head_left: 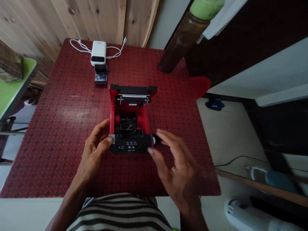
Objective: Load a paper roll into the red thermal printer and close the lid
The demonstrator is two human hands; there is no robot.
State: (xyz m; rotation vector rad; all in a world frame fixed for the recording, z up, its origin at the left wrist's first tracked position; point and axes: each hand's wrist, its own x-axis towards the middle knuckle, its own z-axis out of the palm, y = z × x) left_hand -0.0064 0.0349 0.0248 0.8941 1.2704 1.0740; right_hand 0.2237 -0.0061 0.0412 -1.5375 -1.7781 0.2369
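Observation:
A red and black receipt printer (130,120) lies on the red patterned table (60,128) with its lid flipped back and its paper bay showing. My left hand (93,150) rests against the printer's near left corner, thumb on the black front panel and fingers along the red side. My right hand (174,166) hovers at the near right corner, fingers spread and slightly blurred, holding nothing. A small dark part (157,138) sits beside the printer under my right fingertips.
A white power bank (98,53) with a white cable (80,45) lies at the table's far side, a small black item (100,74) just in front of it. A brown post (183,38) stands at the far right. A green table (12,89) is at left.

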